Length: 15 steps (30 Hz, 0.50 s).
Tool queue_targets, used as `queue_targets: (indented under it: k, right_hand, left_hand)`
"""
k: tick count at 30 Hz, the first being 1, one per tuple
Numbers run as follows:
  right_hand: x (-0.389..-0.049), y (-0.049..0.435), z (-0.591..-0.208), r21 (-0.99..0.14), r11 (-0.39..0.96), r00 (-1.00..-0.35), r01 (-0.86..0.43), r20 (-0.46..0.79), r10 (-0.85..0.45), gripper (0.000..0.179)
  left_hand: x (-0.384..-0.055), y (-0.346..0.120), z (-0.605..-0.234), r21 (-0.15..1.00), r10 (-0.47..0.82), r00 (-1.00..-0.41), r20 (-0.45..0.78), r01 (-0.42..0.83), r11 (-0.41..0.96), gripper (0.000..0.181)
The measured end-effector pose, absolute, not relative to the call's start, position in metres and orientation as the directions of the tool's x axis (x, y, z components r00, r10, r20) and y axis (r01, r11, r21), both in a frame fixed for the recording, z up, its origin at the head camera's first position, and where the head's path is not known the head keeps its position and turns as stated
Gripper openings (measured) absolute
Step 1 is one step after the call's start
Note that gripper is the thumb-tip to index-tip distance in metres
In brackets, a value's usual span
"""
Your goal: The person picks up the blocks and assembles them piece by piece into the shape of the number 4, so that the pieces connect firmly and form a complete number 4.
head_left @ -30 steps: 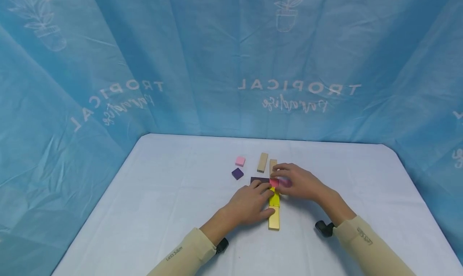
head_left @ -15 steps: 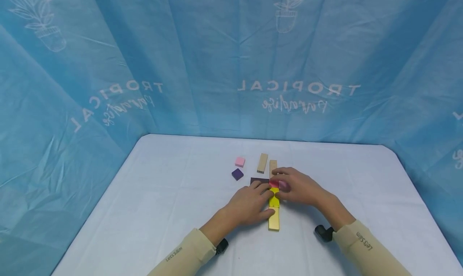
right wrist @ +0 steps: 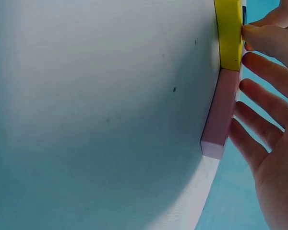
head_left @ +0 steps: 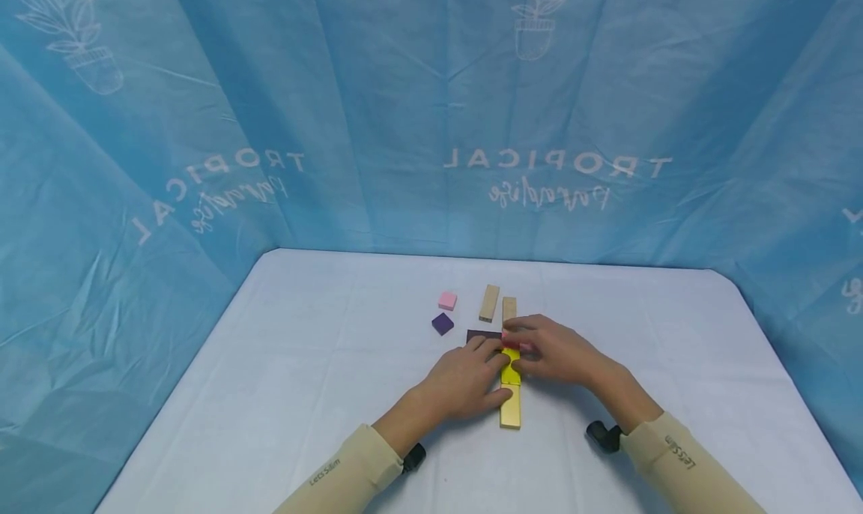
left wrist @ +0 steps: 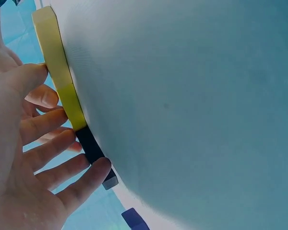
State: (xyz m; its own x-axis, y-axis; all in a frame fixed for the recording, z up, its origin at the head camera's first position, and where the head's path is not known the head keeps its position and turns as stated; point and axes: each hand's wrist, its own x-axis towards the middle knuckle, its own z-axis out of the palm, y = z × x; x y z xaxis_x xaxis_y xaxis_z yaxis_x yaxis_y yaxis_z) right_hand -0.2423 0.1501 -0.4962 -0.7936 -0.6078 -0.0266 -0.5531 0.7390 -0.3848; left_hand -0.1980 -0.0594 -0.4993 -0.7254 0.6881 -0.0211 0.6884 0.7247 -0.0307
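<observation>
A row of wooden blocks lies on the white cloth: a pale yellow block (head_left: pixel 510 413) nearest, then a bright yellow one (head_left: pixel 512 378). From their far end a dark block (head_left: pixel 480 336) extends left, and a pink block (right wrist: pixel 220 115) extends right. My left hand (head_left: pixel 465 381) rests its spread fingertips along the row, thumb at the pale yellow block, little finger on the dark block. My right hand (head_left: pixel 561 351) touches the bright yellow block with its thumb and the pink block with extended fingers. In the head view that hand hides most of the pink block.
Beyond the row stand a natural wood block (head_left: pixel 489 303) and a second wood block (head_left: pixel 509 309), partly behind my right hand. A small pink block (head_left: pixel 448 300) and a small purple block (head_left: pixel 443 324) lie to the left. Blue printed cloth (head_left: pixel 377 124) hangs around the table.
My right hand has shifted slightly toward me and left, its fingers covering more of the pink block. The left hand and the loose blocks have stayed put.
</observation>
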Motion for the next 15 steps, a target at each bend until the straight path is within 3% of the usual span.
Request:
queue_targets:
  k: [15]
  right_hand:
    - [-0.2353,0.1438,-0.4952,-0.338,0.754,-0.793,-0.563,-0.038,-0.608,0.049]
  left_hand:
    - [-0.1987,-0.0599,-0.4988,-0.034,0.698,-0.716,-0.011,0.698,0.715,0.056]
